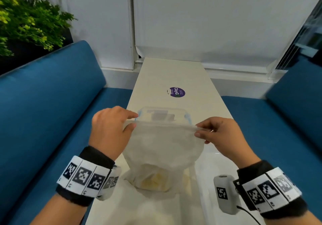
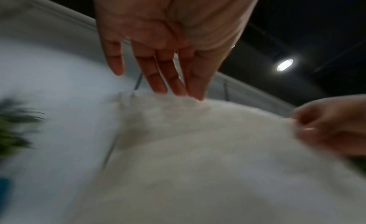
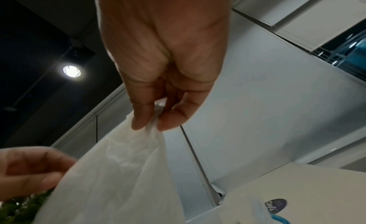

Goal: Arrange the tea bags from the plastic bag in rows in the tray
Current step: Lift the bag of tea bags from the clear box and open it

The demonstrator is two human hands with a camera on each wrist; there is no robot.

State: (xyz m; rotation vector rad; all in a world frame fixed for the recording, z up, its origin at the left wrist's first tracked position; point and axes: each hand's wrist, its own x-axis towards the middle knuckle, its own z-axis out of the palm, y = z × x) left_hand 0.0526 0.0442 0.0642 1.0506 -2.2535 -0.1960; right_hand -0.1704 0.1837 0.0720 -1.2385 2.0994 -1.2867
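Note:
A thin white plastic bag (image 1: 162, 144) is held up above the near part of the table, its mouth stretched wide between both hands. Yellowish tea bags (image 1: 155, 181) show faintly through its sagging bottom. My left hand (image 1: 135, 120) pinches the rim's left end between thumb and outstretched forefinger. My right hand (image 1: 197, 130) pinches the rim's right end; the right wrist view shows thumb and forefinger (image 3: 152, 124) closed on the plastic (image 3: 118, 172). A clear tray (image 1: 163, 114) with blue clips stands just beyond the bag, with blurred greyish shapes inside.
The narrow white table (image 1: 174, 74) runs away from me to a white wall. It carries a round purple sticker (image 1: 177, 92) beyond the tray. Blue sofa seats (image 1: 52, 102) flank both sides. A green plant (image 1: 26, 24) stands at the far left.

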